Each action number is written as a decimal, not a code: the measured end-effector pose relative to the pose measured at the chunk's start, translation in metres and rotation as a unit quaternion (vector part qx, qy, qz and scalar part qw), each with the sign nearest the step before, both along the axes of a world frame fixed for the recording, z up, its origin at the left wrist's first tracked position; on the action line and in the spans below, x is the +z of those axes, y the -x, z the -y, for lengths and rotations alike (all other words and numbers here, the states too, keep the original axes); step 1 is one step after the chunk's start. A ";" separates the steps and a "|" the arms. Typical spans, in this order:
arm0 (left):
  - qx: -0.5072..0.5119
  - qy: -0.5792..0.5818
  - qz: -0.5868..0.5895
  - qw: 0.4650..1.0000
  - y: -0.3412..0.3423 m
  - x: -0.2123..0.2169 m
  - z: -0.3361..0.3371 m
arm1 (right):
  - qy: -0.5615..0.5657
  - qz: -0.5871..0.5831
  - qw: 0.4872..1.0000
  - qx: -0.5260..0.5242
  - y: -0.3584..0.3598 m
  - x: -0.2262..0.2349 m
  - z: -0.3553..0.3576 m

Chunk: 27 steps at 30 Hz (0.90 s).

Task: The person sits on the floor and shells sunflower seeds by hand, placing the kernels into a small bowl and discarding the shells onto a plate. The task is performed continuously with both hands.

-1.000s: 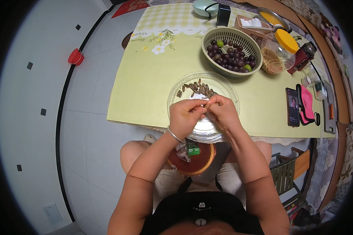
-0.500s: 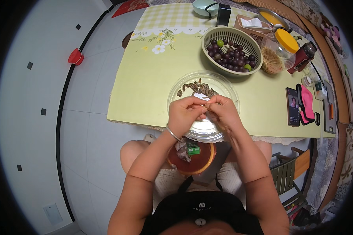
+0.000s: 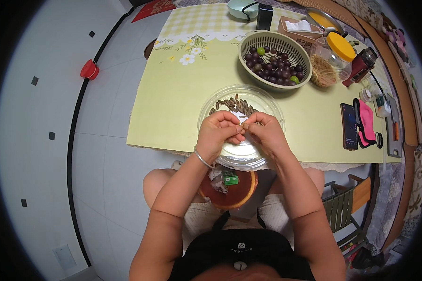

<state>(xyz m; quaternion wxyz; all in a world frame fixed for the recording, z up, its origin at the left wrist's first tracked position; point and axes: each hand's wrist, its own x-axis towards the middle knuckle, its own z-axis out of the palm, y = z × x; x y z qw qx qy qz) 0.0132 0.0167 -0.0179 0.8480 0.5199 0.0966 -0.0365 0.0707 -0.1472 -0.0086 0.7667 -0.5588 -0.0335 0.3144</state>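
Note:
My left hand point(image 3: 219, 133) and my right hand point(image 3: 269, 135) meet fingertip to fingertip over a clear round plastic dish point(image 3: 235, 151). Both are closed in a pinch on one tiny thing, which looks like a sunflower seed point(image 3: 242, 125); the fingers cover most of it. Behind my fingertips, striped sunflower seeds point(image 3: 233, 104) lie loosely in the far half of the dish. A silver bangle rings my left wrist. The near part of the dish shows between my wrists.
A basket point(image 3: 244, 55) of grapes stands beyond the dish. To its right are a yellow-lidded jar point(image 3: 321, 70) and a dark red flask point(image 3: 359, 67). A phone point(image 3: 349, 126) and a pink-and-black item point(image 3: 365, 122) lie at the right. Between my knees sits a reddish bin point(image 3: 241, 200).
My hands stay together over the dish and have shifted very slightly left; my fingertips have changed their pinch a little. The picture on the phone screen has gone dark.

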 end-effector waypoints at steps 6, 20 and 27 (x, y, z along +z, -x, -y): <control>0.062 -0.144 0.074 0.985 0.004 0.006 0.014 | -0.005 0.011 0.999 -0.032 0.003 -0.005 -0.003; 0.022 -0.587 0.189 0.787 0.006 0.009 0.001 | -0.194 -0.116 0.973 -0.048 -0.014 -0.015 0.004; 0.041 -0.359 0.151 0.920 0.006 0.028 0.000 | -0.145 -0.172 0.974 0.032 -0.004 -0.015 -0.007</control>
